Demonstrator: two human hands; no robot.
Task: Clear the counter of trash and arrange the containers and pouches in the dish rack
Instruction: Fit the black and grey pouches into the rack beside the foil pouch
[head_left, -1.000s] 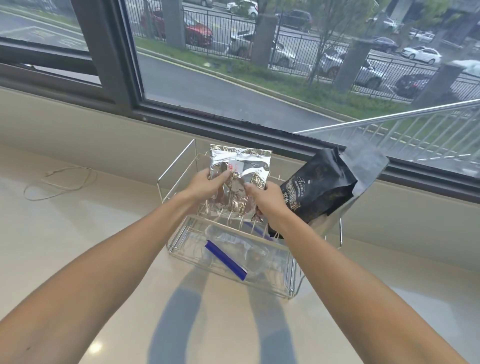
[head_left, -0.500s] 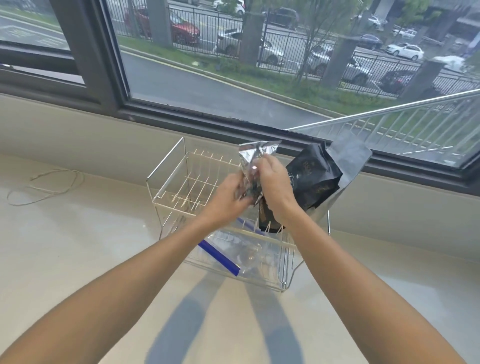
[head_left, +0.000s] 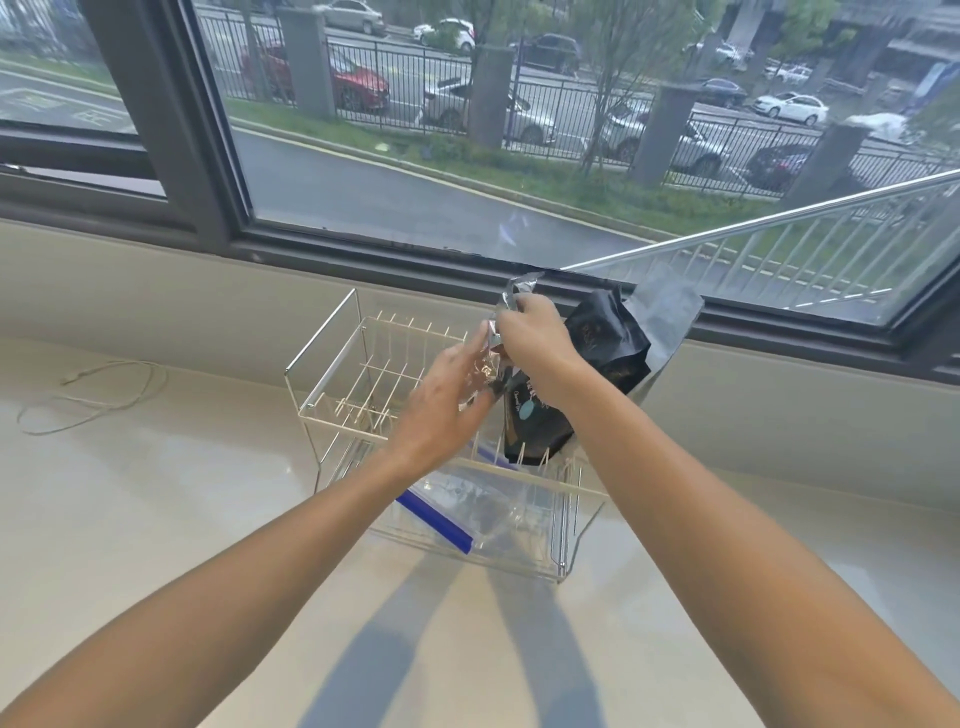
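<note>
A wire dish rack (head_left: 332, 358) stands on the pale counter below the window. My right hand (head_left: 535, 340) grips the top of a crinkled silver foil pouch (head_left: 517, 291), held edge-on over the rack's upper shelf. My left hand (head_left: 441, 400) rests flat against the pouch's lower part with fingers spread. A black pouch (head_left: 608, 343) leans upright in the rack's right end, just behind my right hand. In the rack's lower tray lies a clear zip bag with a blue strip (head_left: 436, 519).
A loop of thin cord (head_left: 88, 395) lies on the counter at far left. The window sill and dark frame (head_left: 363, 249) run close behind the rack. The counter (head_left: 156, 519) stretches left and toward me.
The silver pouch has turned from facing me to edge-on and moved right, beside the black pouch. My left hand has slid lower on it and opened flat.
</note>
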